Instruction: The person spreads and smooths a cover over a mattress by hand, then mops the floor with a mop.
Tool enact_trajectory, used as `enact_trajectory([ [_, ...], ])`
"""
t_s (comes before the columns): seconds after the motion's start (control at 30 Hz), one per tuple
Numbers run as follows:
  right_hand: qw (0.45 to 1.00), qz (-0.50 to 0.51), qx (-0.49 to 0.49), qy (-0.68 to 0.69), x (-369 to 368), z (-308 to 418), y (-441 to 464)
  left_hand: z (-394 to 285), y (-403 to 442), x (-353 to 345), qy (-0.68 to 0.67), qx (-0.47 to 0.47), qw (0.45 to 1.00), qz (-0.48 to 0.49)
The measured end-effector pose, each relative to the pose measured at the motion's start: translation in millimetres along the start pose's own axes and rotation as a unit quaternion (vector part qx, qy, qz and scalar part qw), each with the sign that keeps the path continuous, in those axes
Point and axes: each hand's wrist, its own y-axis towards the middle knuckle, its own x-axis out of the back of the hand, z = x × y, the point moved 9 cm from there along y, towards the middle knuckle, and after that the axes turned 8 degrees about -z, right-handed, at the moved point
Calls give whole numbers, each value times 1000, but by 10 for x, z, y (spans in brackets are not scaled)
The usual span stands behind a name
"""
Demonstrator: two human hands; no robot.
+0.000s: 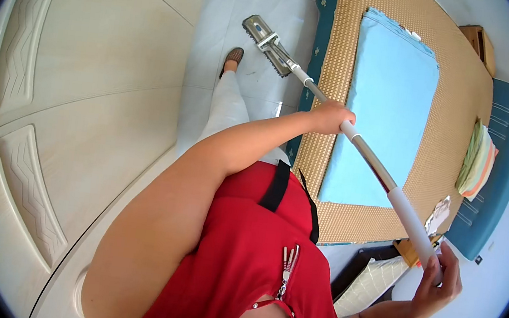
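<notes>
A long-handled mop (372, 163) slants across the view, its pole silver and white. Its wide grey head (267, 45) rests on the floor beside my foot. My left hand (331, 116) is wrapped round the middle of the pole, at a white collar. At the pole's upper end, my right hand (440, 282) holds the white grip (413, 224) between thumb and fingers. Some of the right hand's fingers are hidden behind the grip.
A bed (456, 100) with a woven mat stands to the right, a blue cloth (391, 112) spread on it. Striped pillows (479, 161) lean at its blue headboard (508, 112). Cream cabinet doors (118, 36) line the left. Pale tiles (213, 28) cover the floor between.
</notes>
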Motion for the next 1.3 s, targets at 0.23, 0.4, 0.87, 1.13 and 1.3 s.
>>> enact_trajectory([
  [0.23, 999, -28, 22, 13, 57, 129, 55, 50, 62, 4, -24, -16, 998, 54],
  [0.4, 999, -37, -15, 7, 129, 263, 202, 56, 148, 113, -27, -27, 996, 86],
  [0.87, 980, -194, -43, -6, 297, 756, 105, -63, 13, 375, -66, -19, 996, 62],
  [1.13, 986, -164, 33, -30, 447, 847, 157, -169, -60, 499, -37, -18, 999, -8],
  [1.3, 987, -133, 85, -22, 517, 911, 247, -214, -55, 585, -20, -5, 1000, 2],
])
